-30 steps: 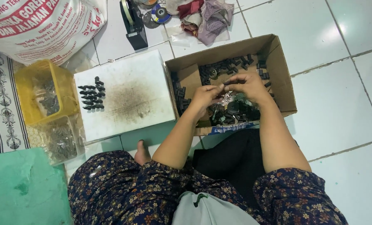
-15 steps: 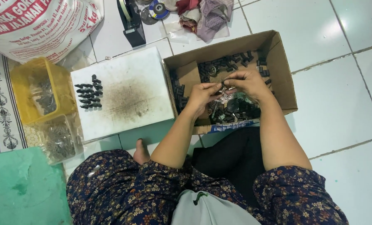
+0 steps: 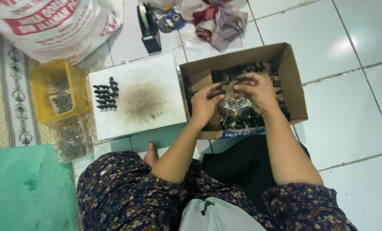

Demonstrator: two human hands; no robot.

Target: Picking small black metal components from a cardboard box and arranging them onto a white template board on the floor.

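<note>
Both hands work inside the cardboard box (image 3: 293, 81), over a heap of small dark and shiny metal parts (image 3: 238, 112).

The left hand (image 3: 206, 102) and right hand (image 3: 254, 89) have fingers curled, pinching some tiny piece between them; what exactly, I cannot tell. Such parts look hard, light and a little slippery, best pinched with the fingertips. At 9 o'clock from the box, the white board (image 3: 148, 98) carries rows of black pieces (image 3: 106, 94).

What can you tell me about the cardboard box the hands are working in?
The cardboard box is brown, shallow and open-topped, its flaps folded outward, and it looks worn. It sits on the white tiled floor, beside the white board, angled slightly. Inside lies a jumble of small dark and shiny metal parts. The left hand and right hand are both over its middle, fingers pinching small pieces; what exactly they hold is too small to tell.
</note>
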